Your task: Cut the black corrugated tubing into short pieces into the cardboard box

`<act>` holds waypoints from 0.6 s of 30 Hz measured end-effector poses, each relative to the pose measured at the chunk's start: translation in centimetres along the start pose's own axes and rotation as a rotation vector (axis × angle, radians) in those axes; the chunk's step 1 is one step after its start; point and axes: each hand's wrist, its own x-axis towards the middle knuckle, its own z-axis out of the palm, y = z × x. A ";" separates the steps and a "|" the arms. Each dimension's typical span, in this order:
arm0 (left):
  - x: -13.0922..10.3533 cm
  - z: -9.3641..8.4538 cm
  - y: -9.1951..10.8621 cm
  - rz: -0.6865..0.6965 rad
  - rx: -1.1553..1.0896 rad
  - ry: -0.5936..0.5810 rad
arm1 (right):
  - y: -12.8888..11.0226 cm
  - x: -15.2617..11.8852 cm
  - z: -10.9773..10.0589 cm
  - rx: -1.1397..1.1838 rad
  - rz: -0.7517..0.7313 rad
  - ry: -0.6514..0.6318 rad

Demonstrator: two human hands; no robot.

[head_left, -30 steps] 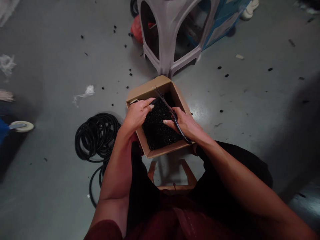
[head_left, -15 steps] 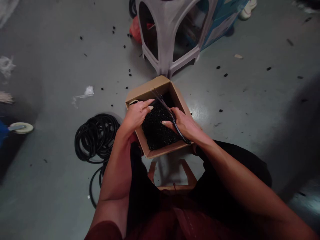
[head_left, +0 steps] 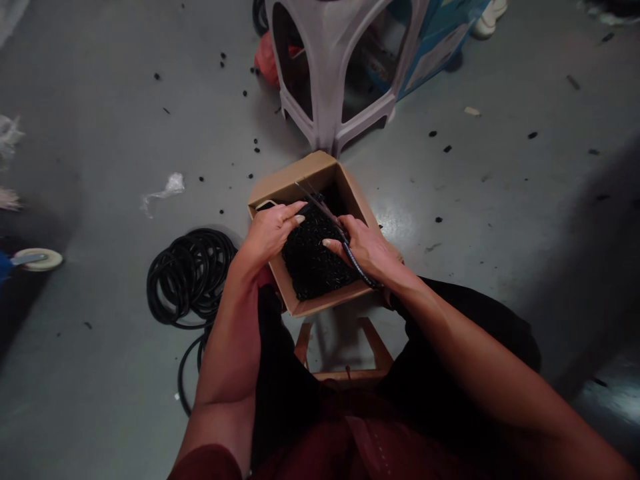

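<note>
Over an open cardboard box (head_left: 295, 309), my right hand (head_left: 367, 247) grips scissors (head_left: 327, 212) with dark handles. Their thin blades point up and left, slightly apart. My left hand (head_left: 274, 230) is closed at the box's left side, its index finger stretched towards the blades. It pinches a black tube (head_left: 311, 207), whose end lies close to the blades; most of it is hidden by the fingers. Many small cut black pieces (head_left: 320, 257) fill the box beneath both hands.
A coil of black tubing (head_left: 190, 277) lies on the floor to the left. Beyond the box stands a pale plastic stool (head_left: 327, 73), with a blue box (head_left: 435, 47) and a red bag (head_left: 267, 60) near it. Black bits and a plastic scrap (head_left: 174, 183) litter the floor.
The whole view has shifted slightly, so the floor things sit a little further left. The scissors and both hands keep nearly the same place over the box.
</note>
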 end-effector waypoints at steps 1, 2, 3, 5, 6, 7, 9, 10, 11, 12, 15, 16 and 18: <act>0.0 -0.1 -0.1 -0.004 -0.013 0.003 | 0.0 0.0 0.2 0.010 0.002 0.006; -0.1 -0.1 -0.1 -0.010 -0.023 0.001 | 0.0 0.0 0.3 0.015 0.005 0.009; -0.1 -0.2 -0.2 -0.018 -0.032 -0.003 | 0.0 0.0 0.4 0.016 0.010 0.008; -0.2 -0.3 -0.4 -0.030 -0.056 -0.019 | 0.0 -0.1 0.6 0.013 0.016 -0.003; -0.3 -0.4 -0.5 -0.034 -0.074 -0.025 | 0.0 -0.1 0.7 0.013 0.015 -0.007; -0.3 -0.4 -0.5 -0.036 -0.095 -0.028 | -0.1 -0.1 0.7 0.014 0.012 -0.008; -0.3 -0.4 -0.5 -0.038 -0.140 -0.025 | -0.1 -0.1 0.7 0.019 0.005 -0.005; -0.3 -0.4 -0.5 -0.039 -0.159 -0.022 | -0.2 -0.2 0.7 0.022 0.003 0.001; -0.3 -0.4 -0.4 -0.041 -0.174 -0.020 | -0.3 -0.2 0.7 0.022 0.005 0.009; -0.2 -0.4 -0.3 -0.043 -0.186 -0.019 | -0.3 -0.2 0.7 0.021 0.008 0.017; -0.2 -0.4 0.0 -0.043 -0.215 -0.026 | -0.5 -0.2 0.8 0.005 0.028 0.029; -0.2 -0.4 0.0 -0.038 -0.224 -0.028 | -0.5 -0.2 0.8 -0.002 0.038 0.028; -0.2 -0.4 0.0 -0.022 -0.239 -0.033 | -0.5 -0.2 0.8 -0.015 0.055 0.021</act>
